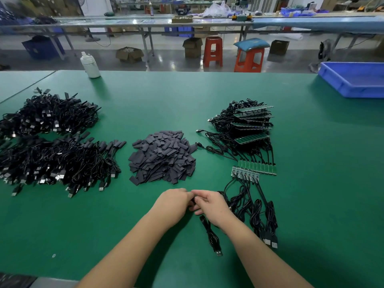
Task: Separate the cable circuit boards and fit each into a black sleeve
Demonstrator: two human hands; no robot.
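Note:
My left hand (173,201) and my right hand (209,204) meet near the table's front, fingers curled round a small dark piece between them that is mostly hidden. A black USB cable (212,236) trails from under my right hand toward me. A heap of black sleeves (163,156) lies just beyond my hands. To the right, a joined strip of green circuit boards (256,168) lies flat with its cables (255,213) running toward me. More board strips with cables are stacked further back (248,121).
A large pile of black cables with sleeves fitted (54,142) fills the left of the green table (166,96). A white bottle (90,64) stands at the far edge. A blue tray (353,79) sits at the far right.

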